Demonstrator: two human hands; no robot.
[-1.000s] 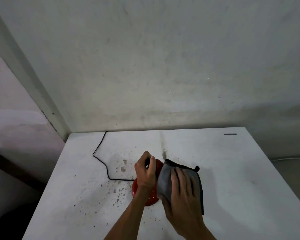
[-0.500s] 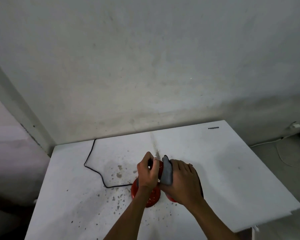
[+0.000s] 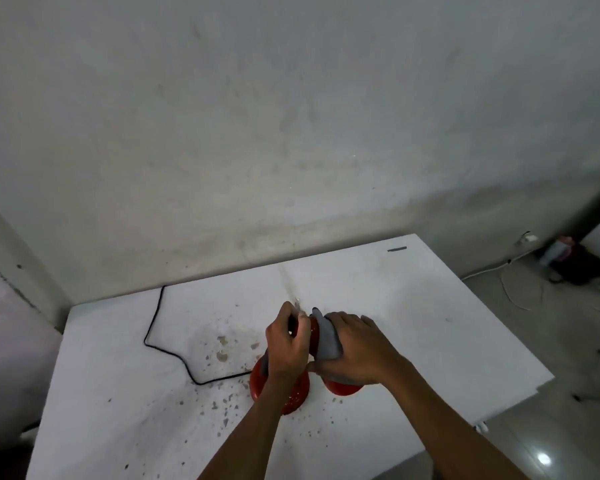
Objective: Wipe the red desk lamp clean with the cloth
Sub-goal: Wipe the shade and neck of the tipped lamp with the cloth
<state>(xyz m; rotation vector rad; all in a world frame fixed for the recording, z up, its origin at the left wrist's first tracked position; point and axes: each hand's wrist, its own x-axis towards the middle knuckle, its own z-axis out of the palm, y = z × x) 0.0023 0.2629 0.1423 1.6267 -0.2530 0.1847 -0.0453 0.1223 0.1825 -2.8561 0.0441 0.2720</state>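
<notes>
The red desk lamp (image 3: 296,396) stands on a white table (image 3: 413,327), mostly hidden under both hands; its round red base shows below my left wrist and part of the red shade (image 3: 342,388) peeks out under my right hand. My left hand (image 3: 286,344) is closed around the lamp's neck near the top. My right hand (image 3: 355,351) presses a grey cloth (image 3: 326,337) against the lamp's shade, fingers wrapped over the cloth.
The lamp's black cord (image 3: 160,327) runs left across the table and off the back edge by the wall. Dark specks and stains (image 3: 222,355) mark the tabletop. On the floor at right lie white cables (image 3: 513,289) and a dark bag (image 3: 575,265).
My right hand has folded the cloth in from spread flat to wrapped over the shade. The camera view has swung right, so the floor at right now shows.
</notes>
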